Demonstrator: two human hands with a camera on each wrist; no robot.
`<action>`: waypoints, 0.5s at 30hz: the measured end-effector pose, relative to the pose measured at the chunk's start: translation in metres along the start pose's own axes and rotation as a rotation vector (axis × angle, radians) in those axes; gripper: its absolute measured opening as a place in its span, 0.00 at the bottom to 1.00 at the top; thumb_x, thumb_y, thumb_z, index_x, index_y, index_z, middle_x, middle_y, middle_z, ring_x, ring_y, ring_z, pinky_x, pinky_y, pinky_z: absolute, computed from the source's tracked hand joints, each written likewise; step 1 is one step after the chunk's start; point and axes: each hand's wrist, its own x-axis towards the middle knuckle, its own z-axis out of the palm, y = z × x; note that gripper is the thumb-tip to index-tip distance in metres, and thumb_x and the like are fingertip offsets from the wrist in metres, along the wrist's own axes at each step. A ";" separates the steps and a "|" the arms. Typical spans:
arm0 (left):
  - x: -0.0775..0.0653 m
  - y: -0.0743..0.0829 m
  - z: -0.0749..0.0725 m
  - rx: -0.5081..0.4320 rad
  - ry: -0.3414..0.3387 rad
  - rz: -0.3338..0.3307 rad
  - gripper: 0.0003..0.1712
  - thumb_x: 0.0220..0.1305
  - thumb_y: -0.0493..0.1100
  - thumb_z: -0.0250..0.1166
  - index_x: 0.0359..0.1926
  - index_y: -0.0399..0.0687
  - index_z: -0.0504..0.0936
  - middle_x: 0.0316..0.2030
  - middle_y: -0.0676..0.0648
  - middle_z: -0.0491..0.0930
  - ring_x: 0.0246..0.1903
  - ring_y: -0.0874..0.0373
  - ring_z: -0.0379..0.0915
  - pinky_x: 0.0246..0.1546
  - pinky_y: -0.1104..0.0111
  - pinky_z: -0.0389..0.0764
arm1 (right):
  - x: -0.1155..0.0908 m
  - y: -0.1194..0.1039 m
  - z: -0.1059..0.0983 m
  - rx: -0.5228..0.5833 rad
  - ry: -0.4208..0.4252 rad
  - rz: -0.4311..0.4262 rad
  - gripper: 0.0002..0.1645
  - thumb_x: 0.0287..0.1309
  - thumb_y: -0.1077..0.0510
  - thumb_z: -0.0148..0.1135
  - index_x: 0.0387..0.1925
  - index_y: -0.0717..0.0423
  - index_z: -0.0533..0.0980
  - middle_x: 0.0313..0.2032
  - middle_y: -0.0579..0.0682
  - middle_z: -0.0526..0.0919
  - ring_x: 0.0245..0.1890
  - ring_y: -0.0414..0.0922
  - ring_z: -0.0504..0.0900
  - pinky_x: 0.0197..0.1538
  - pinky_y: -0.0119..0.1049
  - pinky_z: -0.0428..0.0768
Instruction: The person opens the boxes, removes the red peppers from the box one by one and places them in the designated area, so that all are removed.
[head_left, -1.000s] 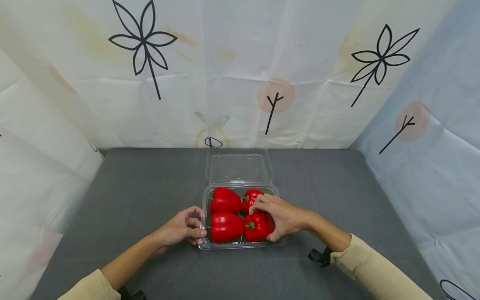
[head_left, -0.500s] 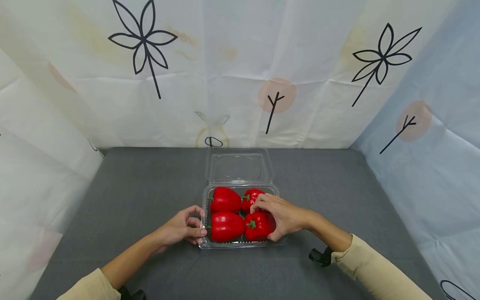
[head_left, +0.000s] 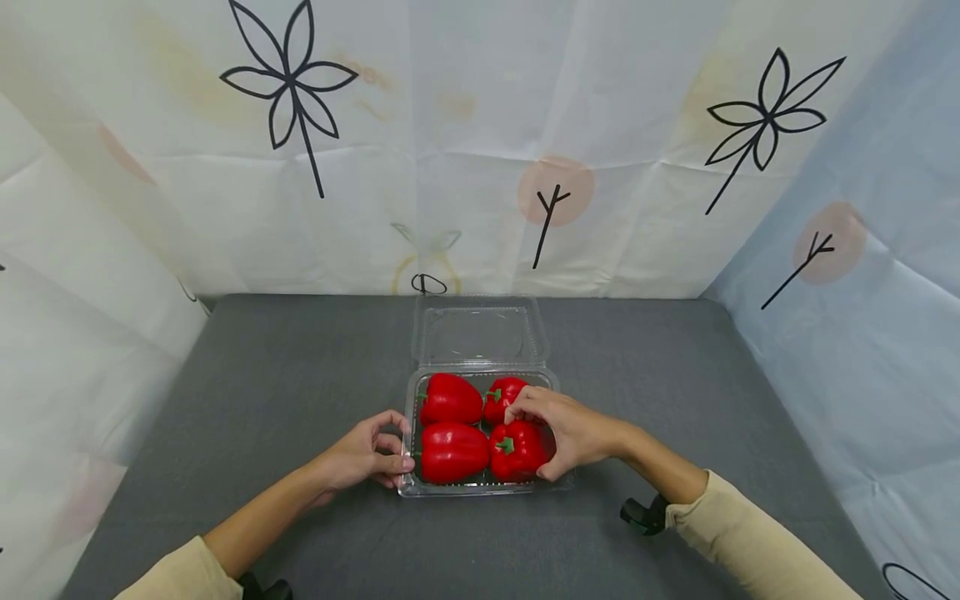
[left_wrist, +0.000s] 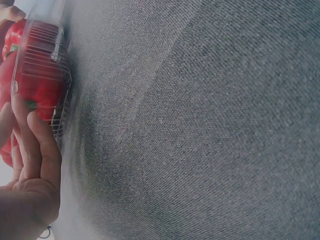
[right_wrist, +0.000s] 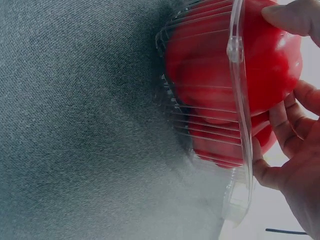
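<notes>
A clear plastic clamshell container (head_left: 480,492) lies on the grey table with its lid (head_left: 480,332) folded back, away from me. Several red bell peppers sit in its tray, stems toward the left. My left hand (head_left: 367,454) pinches the tray's left rim between thumb and fingers; in the left wrist view its fingers (left_wrist: 31,155) lie against that side. My right hand (head_left: 566,429) holds the front right bell pepper (head_left: 516,454), thumb at the near side and fingers over the far side. It partly covers the back right pepper (head_left: 501,396). The right wrist view shows the held pepper rising above the rim.
The grey tabletop (head_left: 300,350) spreads around the container. Patterned cloth (head_left: 480,125) hangs behind it and at both sides. A black wrist strap (head_left: 641,515) shows at the right sleeve.
My right hand's fingertips have shifted very slightly to the right over the front right pepper. My left hand and the container stay practically still.
</notes>
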 end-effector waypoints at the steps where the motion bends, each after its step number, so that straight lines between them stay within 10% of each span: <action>1: 0.000 0.000 0.000 0.000 0.000 0.000 0.26 0.61 0.35 0.70 0.53 0.37 0.65 0.26 0.45 0.79 0.24 0.54 0.79 0.33 0.62 0.85 | 0.000 0.001 0.000 0.001 0.002 -0.001 0.36 0.36 0.59 0.76 0.52 0.46 0.71 0.51 0.39 0.72 0.54 0.42 0.69 0.52 0.40 0.78; 15: 0.000 0.001 0.000 0.003 -0.003 0.006 0.27 0.61 0.36 0.70 0.54 0.37 0.64 0.26 0.45 0.80 0.24 0.54 0.79 0.33 0.62 0.85 | -0.001 0.001 -0.001 0.048 0.005 0.005 0.37 0.36 0.60 0.76 0.52 0.49 0.71 0.50 0.40 0.72 0.53 0.42 0.71 0.52 0.40 0.79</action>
